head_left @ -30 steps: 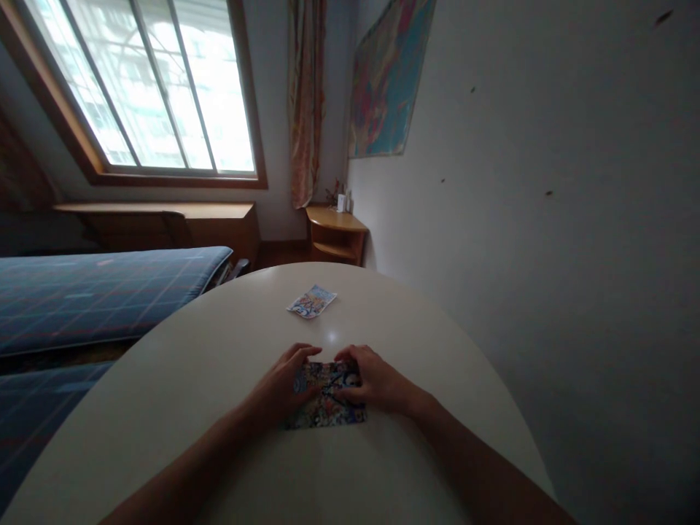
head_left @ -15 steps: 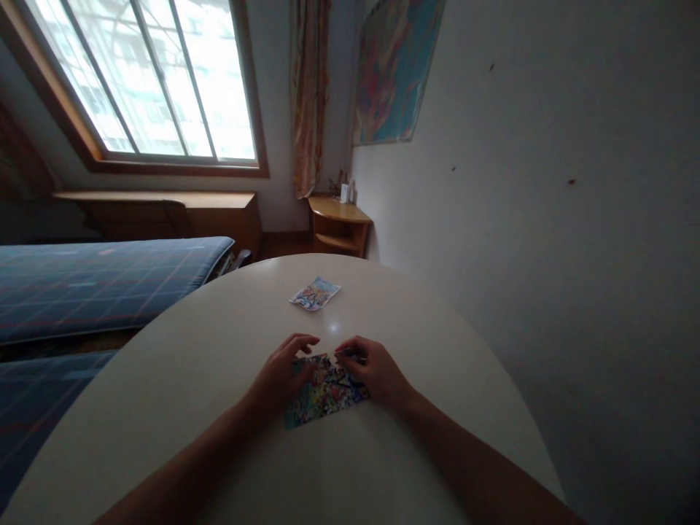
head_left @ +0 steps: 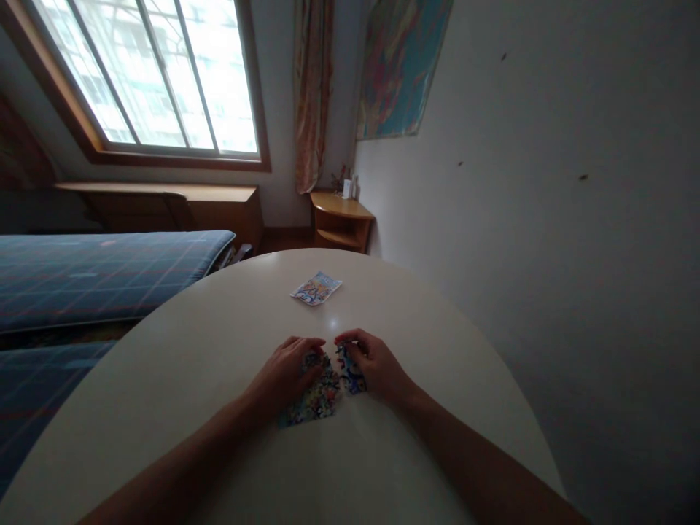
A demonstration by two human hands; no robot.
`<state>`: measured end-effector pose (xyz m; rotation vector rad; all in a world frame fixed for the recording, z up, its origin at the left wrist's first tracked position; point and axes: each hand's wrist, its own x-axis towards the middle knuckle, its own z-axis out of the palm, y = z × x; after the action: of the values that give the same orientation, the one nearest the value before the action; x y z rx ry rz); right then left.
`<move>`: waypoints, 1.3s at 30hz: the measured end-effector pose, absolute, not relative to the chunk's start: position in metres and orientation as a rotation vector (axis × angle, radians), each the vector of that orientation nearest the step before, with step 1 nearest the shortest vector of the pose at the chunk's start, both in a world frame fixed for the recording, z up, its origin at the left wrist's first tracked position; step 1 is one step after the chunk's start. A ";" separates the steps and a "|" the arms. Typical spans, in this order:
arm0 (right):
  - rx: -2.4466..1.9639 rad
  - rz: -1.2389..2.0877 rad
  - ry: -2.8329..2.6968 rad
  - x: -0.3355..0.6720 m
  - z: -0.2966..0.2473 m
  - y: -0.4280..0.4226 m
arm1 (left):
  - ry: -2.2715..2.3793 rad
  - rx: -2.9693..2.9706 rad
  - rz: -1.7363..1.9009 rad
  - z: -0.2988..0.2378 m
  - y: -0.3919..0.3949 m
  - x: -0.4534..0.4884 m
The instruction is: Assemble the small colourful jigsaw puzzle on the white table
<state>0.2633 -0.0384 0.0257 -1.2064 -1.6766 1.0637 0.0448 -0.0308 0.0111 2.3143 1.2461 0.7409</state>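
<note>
A colourful jigsaw puzzle lies on the white round table (head_left: 191,364) in two parts with a narrow gap between them. My left hand (head_left: 287,372) rests over the larger puzzle section (head_left: 320,401), its fingers curled at the far edge and its thumb on top. The smaller puzzle section (head_left: 351,375), with a knobbed left edge, is gripped between the thumb and fingers of my right hand (head_left: 380,364). Further back on the table lies a printed picture sheet (head_left: 317,288) with slightly curled corners.
A bed or bench with a blue checked cover (head_left: 109,277) stands to the left. Beyond the table are a wooden corner shelf (head_left: 342,208), a desk (head_left: 219,193) and a window. The wall (head_left: 547,255) runs close along the right side.
The puzzle was in one piece, apart from a spot at its top edge; now its right part is separated. My left fingers have closed onto the larger section. The view has shifted slightly.
</note>
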 end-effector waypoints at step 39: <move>-1.127 1.118 -1.622 0.256 0.023 -0.041 | 1.286 1.857 0.976 0.023 -0.034 0.057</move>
<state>0.2560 -0.0409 0.0234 -1.1271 -1.6220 1.1182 0.0570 -0.0338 0.0233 1.8566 1.2857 0.9757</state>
